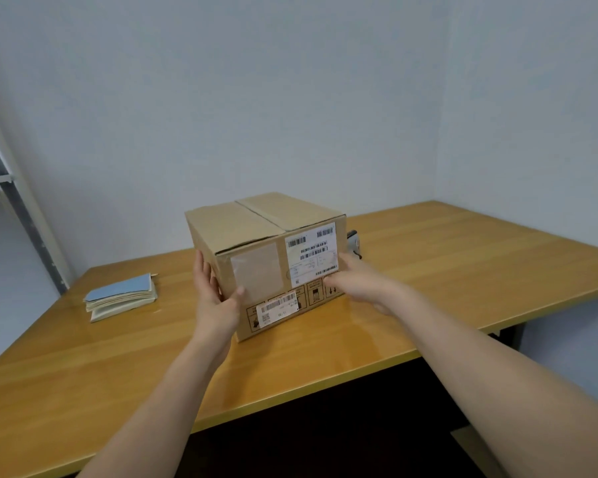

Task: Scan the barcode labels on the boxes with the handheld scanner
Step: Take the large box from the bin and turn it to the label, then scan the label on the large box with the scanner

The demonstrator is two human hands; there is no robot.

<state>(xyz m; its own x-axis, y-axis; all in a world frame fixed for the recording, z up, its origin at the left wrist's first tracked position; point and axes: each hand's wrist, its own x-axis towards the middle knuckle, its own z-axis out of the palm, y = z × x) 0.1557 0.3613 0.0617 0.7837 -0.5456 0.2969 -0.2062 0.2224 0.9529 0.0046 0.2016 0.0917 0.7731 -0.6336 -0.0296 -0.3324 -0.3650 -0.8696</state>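
While the cardboard box [266, 257] sits on the table [428, 270], the left hand [214, 298] and right hand [356, 281] clasp its near corners, fingers mostly straight. It looks stiff and light, best held by its sides.

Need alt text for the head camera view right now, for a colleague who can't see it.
Two bare hands hold a cardboard box on a wooden table, the left hand at its left corner and the right hand at its right edge beside a white barcode label. A stack of booklets lies to the left.
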